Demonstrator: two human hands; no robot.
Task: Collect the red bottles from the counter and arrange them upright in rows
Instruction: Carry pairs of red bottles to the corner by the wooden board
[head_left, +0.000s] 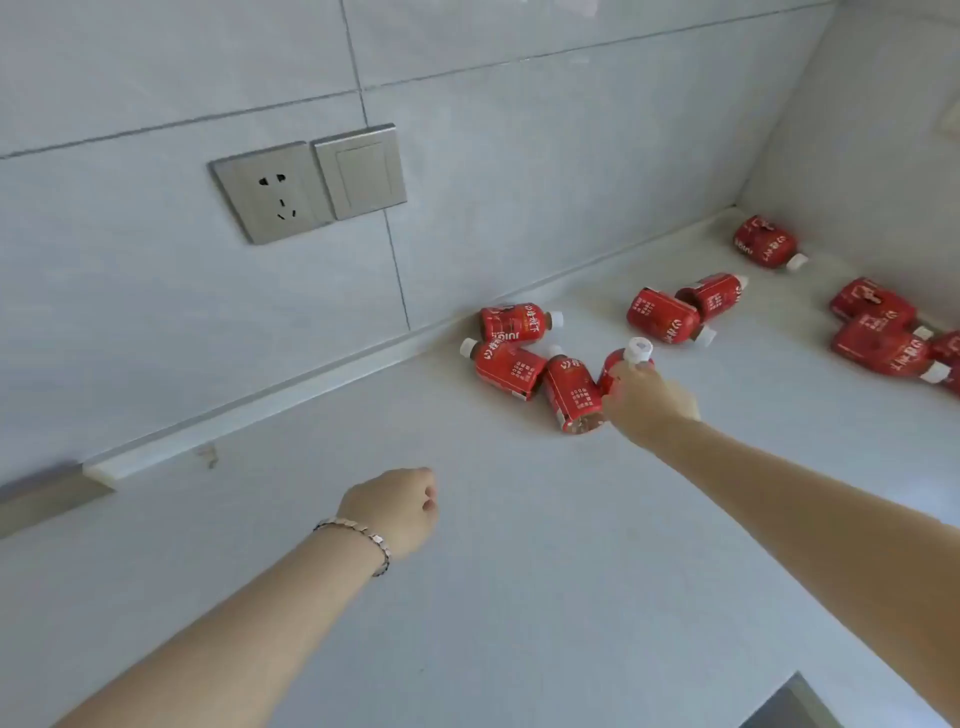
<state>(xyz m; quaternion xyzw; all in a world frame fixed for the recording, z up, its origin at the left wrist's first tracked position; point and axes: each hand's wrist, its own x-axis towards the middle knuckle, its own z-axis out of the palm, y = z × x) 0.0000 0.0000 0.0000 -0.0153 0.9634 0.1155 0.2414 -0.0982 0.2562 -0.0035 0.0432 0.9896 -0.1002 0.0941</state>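
Several small red bottles with white caps lie scattered on the pale counter (519, 571). My right hand (649, 400) is closed around one bottle (626, 361), whose white cap points up above my fingers. Right beside it lie three more: one (571, 395) touching my hand, one (506, 366) to its left, and one (517, 322) against the wall. A pair (662, 317) lies further right, one (766, 243) in the corner, and a cluster (878, 332) at the right edge. My left hand (397, 512), with a bracelet on the wrist, hovers as a loose fist, holding nothing.
A tiled wall runs along the back with a grey power socket (270, 192) and a switch (361, 171). A side wall closes the counter at the far right. A dark counter edge (795, 706) shows at the bottom right.
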